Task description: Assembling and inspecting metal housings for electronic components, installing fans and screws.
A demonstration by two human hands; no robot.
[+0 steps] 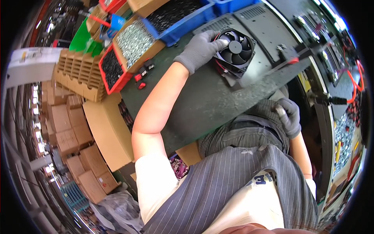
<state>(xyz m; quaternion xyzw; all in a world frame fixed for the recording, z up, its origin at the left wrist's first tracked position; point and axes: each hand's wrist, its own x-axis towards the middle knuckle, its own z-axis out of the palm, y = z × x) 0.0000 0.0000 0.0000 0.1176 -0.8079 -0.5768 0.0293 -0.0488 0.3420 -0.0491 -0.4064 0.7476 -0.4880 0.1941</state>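
Note:
My left hand (200, 50), in a grey glove, grips the left edge of a square black cooling fan (235, 47). The fan is held over the dark worktop, with its blades and round hub facing up. Partly beneath it lies a black metal panel (259, 37) with vent slots. Close to my lap, beyond the bench's near edge, is my right hand (289, 117), also gloved in grey. Its fingers are curled closed, and what they may hold is hidden.
At the back left stand a red bin (113, 70) of black screws, a cardboard box (134, 41) of silvery screws and a blue bin (175, 19) of dark small parts. Red-and-black connectors (144, 70) lie near them. An orange cable (354, 84) hangs at the right.

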